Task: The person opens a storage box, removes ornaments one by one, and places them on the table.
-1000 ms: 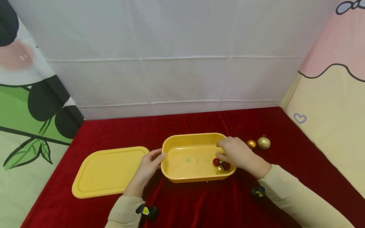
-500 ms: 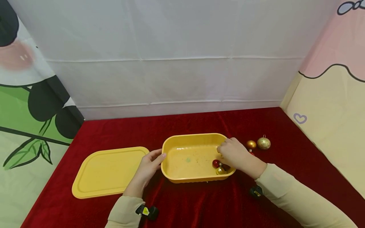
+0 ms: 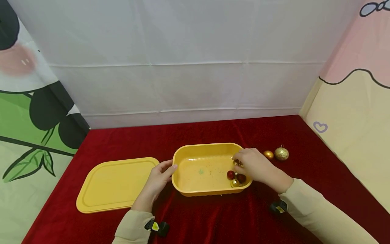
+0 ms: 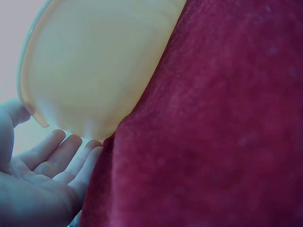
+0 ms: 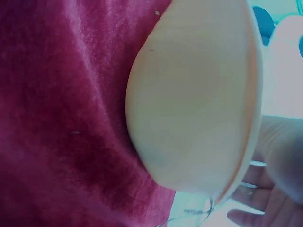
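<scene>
Held a yellow box (image 3: 190, 179) by its left end and reached into its right end.
Gripped the left wall with the left hand (image 3: 159, 174), with thumb at the rim and fingers against the outside. Had the right hand (image 3: 256, 166) over the right wall, with fingers around gold baubles (image 3: 238, 163) inside; could not tell a pinch from mere closeness. Grouped a bright red bauble (image 3: 230, 175), a dark red bauble (image 3: 241, 178) and a yellow-gold bauble (image 3: 235, 183) in the near right corner. Left a yellow lid (image 3: 112, 186) flat on red cloth (image 3: 195, 220) at left, and an orange-gold bauble (image 3: 268, 155) beside a glittery bauble (image 3: 281, 154) at right.
</scene>
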The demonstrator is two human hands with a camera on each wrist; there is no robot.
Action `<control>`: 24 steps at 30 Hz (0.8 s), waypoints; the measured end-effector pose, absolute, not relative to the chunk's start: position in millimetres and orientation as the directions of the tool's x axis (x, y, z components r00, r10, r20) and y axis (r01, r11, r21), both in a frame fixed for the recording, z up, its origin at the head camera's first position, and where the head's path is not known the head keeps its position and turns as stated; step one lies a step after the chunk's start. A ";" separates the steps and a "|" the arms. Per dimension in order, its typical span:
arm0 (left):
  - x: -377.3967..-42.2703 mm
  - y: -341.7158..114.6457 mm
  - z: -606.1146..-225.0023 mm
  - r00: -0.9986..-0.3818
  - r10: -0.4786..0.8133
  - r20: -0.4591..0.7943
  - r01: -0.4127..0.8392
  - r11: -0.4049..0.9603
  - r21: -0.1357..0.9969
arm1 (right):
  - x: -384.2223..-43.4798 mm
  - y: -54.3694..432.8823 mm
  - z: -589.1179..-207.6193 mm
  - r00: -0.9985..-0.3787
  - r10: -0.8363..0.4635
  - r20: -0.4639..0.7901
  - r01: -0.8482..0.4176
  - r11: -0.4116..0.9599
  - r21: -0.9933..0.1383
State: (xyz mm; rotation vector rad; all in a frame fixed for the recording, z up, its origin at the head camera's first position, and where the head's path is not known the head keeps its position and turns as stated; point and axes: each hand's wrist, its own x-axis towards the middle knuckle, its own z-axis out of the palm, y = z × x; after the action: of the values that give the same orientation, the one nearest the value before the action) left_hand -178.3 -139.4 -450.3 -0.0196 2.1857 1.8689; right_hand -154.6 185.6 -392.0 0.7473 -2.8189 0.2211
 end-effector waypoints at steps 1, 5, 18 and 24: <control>-178.3 -139.3 -450.2 -0.965 0.161 -0.207 -0.179 0.170 0.969 | -153.4 187.9 -392.1 -0.861 -0.437 0.258 -0.482 0.863 -0.148; -178.3 -139.7 -449.8 -0.964 0.165 -0.208 -0.179 0.172 0.969 | -148.8 197.7 -391.9 -0.920 -0.268 0.286 -0.369 0.840 -0.399; -179.4 -140.5 -450.9 -0.960 0.151 -0.238 -0.206 0.202 0.958 | -138.5 230.1 -392.5 -0.970 0.018 0.243 -0.187 0.582 -0.791; -178.9 -140.4 -450.5 -0.959 0.151 -0.238 -0.206 0.202 0.957 | -131.9 234.3 -388.3 -0.963 0.048 0.263 -0.192 0.560 -0.806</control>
State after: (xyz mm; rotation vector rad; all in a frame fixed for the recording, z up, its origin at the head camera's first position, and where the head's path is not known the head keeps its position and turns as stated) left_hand -178.9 -140.4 -450.5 -0.0519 2.2008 1.8227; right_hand -131.9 234.3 -388.3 0.1197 -2.5404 1.3588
